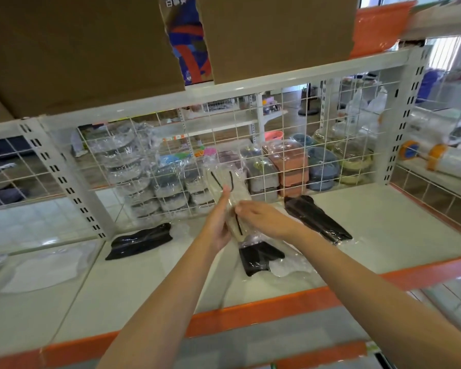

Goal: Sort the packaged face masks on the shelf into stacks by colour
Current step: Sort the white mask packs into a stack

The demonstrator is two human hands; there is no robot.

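Both hands hold a clear packet of a beige mask (230,189) with black ear loops, upright above the middle of the white shelf (144,286). My left hand (218,225) grips its left edge and my right hand (261,217) pinches its lower right side. On the shelf lie black masks in clear packets: one at the left (141,241), one under my hands (258,255), one at the back right (317,219). A white mask packet (45,270) lies on the neighbouring shelf at the far left.
A white wire grid (224,155) closes the back of the shelf, with wrapped bowls and containers behind it. Brown cardboard boxes (77,49) hang over from the shelf above. An orange strip (250,312) edges the shelf front. White slotted uprights (72,187) stand at both sides.
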